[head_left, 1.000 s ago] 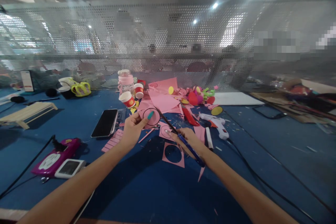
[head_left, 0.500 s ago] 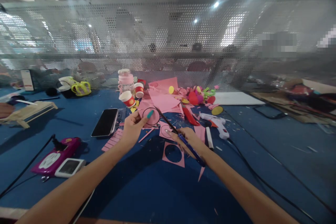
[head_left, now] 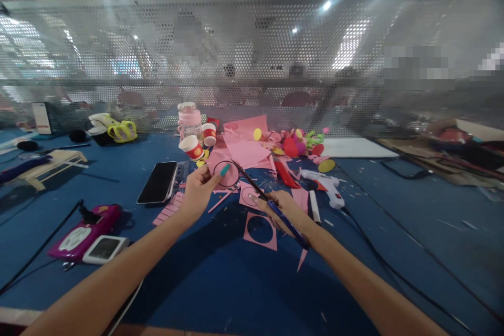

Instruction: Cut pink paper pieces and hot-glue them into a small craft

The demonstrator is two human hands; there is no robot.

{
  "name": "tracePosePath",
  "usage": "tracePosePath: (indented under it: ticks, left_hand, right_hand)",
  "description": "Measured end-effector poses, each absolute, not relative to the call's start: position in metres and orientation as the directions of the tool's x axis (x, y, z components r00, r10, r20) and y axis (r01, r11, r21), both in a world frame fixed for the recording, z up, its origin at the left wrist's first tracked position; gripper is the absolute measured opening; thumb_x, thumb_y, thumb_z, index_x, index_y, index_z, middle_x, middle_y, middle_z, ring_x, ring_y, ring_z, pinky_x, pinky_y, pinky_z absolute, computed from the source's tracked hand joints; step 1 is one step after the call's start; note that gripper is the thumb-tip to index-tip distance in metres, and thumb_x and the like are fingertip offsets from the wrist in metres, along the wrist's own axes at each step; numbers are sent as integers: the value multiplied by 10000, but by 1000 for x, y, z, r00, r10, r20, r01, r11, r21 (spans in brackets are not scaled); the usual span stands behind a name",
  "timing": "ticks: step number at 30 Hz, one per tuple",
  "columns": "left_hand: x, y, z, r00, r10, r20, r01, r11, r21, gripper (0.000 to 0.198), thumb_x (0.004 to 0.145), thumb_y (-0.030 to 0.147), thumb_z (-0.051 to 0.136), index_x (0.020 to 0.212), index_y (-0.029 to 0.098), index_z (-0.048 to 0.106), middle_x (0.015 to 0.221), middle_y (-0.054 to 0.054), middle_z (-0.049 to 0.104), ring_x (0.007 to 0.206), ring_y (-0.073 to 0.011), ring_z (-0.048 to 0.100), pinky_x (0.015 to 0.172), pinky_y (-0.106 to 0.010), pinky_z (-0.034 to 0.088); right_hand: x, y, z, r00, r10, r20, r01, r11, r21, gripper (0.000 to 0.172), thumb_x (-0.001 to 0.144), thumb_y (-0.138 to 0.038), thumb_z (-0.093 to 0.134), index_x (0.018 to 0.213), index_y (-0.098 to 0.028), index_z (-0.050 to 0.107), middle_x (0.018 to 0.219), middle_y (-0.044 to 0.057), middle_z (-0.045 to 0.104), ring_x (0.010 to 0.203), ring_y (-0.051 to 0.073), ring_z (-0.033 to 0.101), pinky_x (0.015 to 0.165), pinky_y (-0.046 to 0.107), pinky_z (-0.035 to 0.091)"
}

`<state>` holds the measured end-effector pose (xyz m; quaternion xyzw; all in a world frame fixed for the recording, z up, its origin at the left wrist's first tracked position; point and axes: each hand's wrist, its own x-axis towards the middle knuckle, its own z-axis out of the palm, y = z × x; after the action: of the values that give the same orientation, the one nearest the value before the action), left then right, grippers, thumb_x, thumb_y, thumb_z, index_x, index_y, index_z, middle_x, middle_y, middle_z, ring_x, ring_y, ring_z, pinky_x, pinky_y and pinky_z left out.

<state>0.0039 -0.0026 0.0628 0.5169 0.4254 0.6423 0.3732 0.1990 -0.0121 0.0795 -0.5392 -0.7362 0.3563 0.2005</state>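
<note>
My left hand (head_left: 199, 188) is closed, with thumb and fingers pinching a pink paper sheet (head_left: 222, 177) that has a circle drawn on it in black. A teal nail shows on the thumb, inside the drawn circle. In my right hand (head_left: 284, 209) is a pair of blue-handled scissors (head_left: 281, 218), its dark blades pointing up and left. Their tips lie at the right edge of the pink sheet, beside the circle. Under the scissors rests another pink piece with a circle (head_left: 249, 197). Nearer to me lies a pink square with a round hole (head_left: 260, 231).
Left are a black phone (head_left: 158, 182) and a purple power strip (head_left: 84, 236). Paper cups (head_left: 191, 147) and a pink bottle (head_left: 189, 122) stand behind. A white glue gun (head_left: 325, 185) and a white marker (head_left: 314, 206) lie right. A small wooden frame (head_left: 51, 165) sits far left.
Both my hands, the sheet and the scissors look almost unmoved. At the far left, another person's hand has left the wooden frame, and a dark blue shape now shows there.
</note>
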Motion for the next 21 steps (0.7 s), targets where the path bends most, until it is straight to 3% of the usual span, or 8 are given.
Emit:
tracePosePath:
  ticks: [21]
  left_hand:
    - [2,-2,63,-197,920,338,-55,-354,934,265,633,318,666,814,132,614,705,6,628,619,-85,539,624,-190,431]
  right_hand:
    - [199,-13,79,-350,936,-37,660,219,-719,456,706,-515,510,426,-173,396,316,-17,395,317,75,383,355,197,281]
